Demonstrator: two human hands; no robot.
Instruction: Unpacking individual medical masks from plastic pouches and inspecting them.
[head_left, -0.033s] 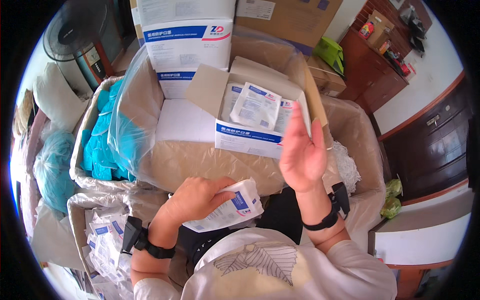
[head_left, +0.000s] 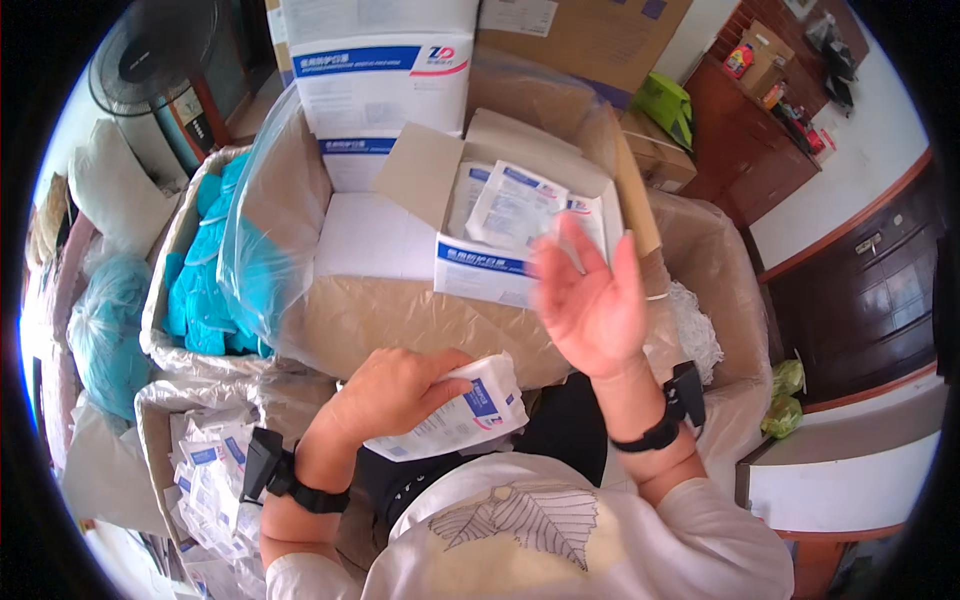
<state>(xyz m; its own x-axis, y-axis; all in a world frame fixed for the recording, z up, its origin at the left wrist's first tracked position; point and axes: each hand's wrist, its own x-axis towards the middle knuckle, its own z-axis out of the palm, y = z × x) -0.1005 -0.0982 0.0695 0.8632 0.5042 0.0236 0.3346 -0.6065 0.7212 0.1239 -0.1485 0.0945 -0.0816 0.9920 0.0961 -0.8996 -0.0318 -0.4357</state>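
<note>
My left hand [head_left: 385, 400] is closed on a white mask packet [head_left: 465, 418] with a blue label, held low over my lap. The thumb presses on its top; whether more than one packet is in the grip I cannot tell. My right hand [head_left: 597, 310] is raised, palm up and fingers apart, with nothing in it. Some of its fingertips are blurred. Behind it stands an open white-and-blue box [head_left: 484, 270] with its flaps up, and the fingers cover its right front corner. Similar packets [head_left: 518, 205] fill that box, one lying slanted on top.
The open box stands in a large plastic-lined carton [head_left: 400, 318], beside stacked closed boxes [head_left: 385, 95]. Leftward are a carton of teal fabric pieces [head_left: 208, 295] and one of loose packets [head_left: 212, 470]. White stringy material [head_left: 693, 332] lies in a carton at right.
My right hand has swung a little left, its fingers spreading in front of the open box. My left hand keeps hold of the packet in nearly the same place.
</note>
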